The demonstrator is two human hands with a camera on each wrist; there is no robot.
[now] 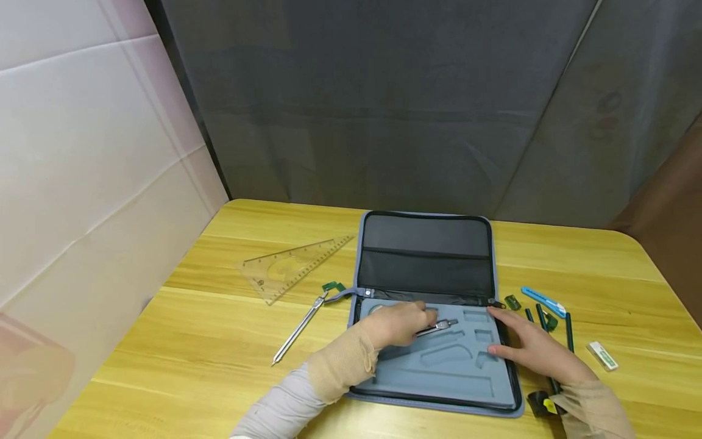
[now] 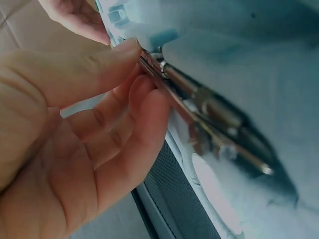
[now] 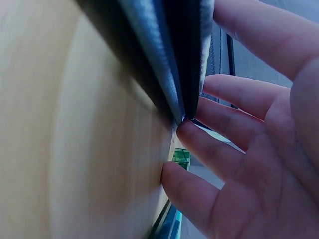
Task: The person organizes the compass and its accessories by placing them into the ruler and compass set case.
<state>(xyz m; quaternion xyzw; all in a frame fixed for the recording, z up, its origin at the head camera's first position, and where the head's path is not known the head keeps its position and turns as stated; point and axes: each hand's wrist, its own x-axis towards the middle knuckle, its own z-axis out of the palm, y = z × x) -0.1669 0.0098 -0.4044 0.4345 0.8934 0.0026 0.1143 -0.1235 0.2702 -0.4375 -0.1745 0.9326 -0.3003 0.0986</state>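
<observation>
My left hand (image 1: 397,323) pinches a silver drawing compass (image 1: 439,327) at one end between thumb and fingers. The compass lies low over the grey-blue moulded insert (image 1: 428,381) of an open zip case (image 1: 433,241). In the left wrist view its metal legs (image 2: 219,112) slant away from the fingertips across the insert. Nothing is held in my right hand (image 1: 540,347), whose fingers are spread and touch the case's right edge. The right wrist view shows those fingertips (image 3: 192,130) against the dark zipped rim (image 3: 192,59).
Left of the case lie a clear set square (image 1: 296,265), a second silver compass (image 1: 298,329) and small green pieces (image 1: 329,285). To the right are a blue utility knife (image 1: 543,300), dark pencils (image 1: 569,332), a white eraser (image 1: 602,355) and a black-and-yellow item (image 1: 540,403).
</observation>
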